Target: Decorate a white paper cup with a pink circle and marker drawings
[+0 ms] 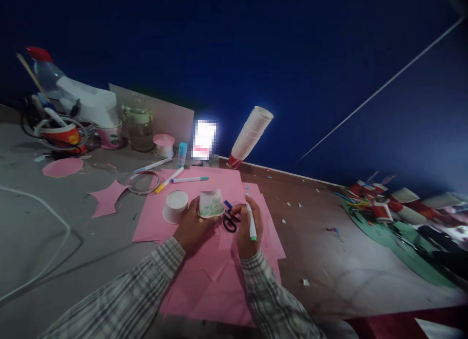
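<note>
My left hand (pixel 194 227) is wrapped around a white paper cup (pixel 211 203) with green plant-like drawings on its side. A white marker (pixel 252 222) with a green end sits between the fingers of my right hand (pixel 244 232), a little to the right of the cup. Black-handled scissors (pixel 230 222) lie between my hands, partly hidden, on pink paper sheets (pixel 204 261). Left of the held cup, another white paper cup (pixel 176 206) stands upside down. Beyond it lie a yellow-ended marker (pixel 169 180) and a teal-capped marker (pixel 190 179).
A leaning stack of paper cups (pixel 252 134) stands at the back near a bright blurred screen (pixel 204 139). A glass jar (pixel 140 128) and a red cup of tools (pixel 62 137) are at the left. Scattered cups and a green sheet (pixel 387 246) lie at the right.
</note>
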`<state>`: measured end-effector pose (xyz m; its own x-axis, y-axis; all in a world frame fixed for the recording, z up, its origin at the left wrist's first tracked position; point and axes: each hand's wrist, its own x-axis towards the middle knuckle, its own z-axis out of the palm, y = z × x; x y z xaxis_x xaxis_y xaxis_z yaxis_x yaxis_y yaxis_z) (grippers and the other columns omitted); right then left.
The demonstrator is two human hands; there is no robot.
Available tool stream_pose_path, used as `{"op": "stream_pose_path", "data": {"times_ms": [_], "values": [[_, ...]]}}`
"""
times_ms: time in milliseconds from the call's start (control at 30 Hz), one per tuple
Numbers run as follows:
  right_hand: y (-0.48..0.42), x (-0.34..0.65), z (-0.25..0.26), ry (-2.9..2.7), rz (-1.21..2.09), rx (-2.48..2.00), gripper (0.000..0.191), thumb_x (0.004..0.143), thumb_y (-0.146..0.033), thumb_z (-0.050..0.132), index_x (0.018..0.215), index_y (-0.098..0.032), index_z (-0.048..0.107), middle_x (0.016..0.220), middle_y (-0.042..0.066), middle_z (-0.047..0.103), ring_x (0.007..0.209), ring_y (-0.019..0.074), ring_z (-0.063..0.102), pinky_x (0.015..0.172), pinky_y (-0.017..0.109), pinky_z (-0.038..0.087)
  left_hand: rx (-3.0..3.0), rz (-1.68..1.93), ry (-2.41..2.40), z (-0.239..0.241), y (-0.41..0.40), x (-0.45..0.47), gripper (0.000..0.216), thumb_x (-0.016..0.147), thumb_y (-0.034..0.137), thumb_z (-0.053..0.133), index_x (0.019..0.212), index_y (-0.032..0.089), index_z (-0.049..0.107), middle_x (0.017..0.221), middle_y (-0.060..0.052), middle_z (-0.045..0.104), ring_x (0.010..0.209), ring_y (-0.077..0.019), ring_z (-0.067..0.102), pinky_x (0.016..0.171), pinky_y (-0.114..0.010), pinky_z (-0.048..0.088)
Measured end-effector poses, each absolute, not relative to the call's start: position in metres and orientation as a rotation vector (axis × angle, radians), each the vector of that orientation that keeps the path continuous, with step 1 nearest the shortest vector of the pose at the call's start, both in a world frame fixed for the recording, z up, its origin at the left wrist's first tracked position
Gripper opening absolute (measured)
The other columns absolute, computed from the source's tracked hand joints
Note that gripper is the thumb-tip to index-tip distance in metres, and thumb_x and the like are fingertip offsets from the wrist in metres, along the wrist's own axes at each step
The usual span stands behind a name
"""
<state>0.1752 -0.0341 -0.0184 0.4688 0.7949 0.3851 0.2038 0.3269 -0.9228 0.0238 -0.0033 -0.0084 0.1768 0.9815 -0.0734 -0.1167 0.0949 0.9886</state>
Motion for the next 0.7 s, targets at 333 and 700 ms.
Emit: {"op": "stream_pose_path", "data": {"times_ms": [333,700], "values": [[-0.0302,0.1777,-0.0250,-1.015,0.586,-1.200,0.044,0.099,-0.048,0.059,0.134,-0.023,0.052,0.111,0.011,0.074,0.099,0.0228,0.075,0.076,0.037,0.062,1.055,1.027,0.959,-0.0076,-0.0086,0.0254,0.057,0.065,0.033,0.079,0.116,0.020,0.057,0.108,-0.010,0.077,0.093,-0.0272,0.074,0.077,-0.039,0.060],[-0.0339,0.1760,-0.0245,-1.110,0.658,-1.191,0.037,0.097,-0.037,0.060,0.132,-0.024,0.057,0.102,0.006,0.076,0.086,0.0194,0.072,0.069,0.033,0.059,1.052,1.028,0.856,-0.0143,-0.0052,0.0211,0.059,0.071,0.036,0.083,0.122,0.021,0.058,0.113,-0.009,0.074,0.089,-0.0222,0.068,0.073,-0.032,0.054]]}}
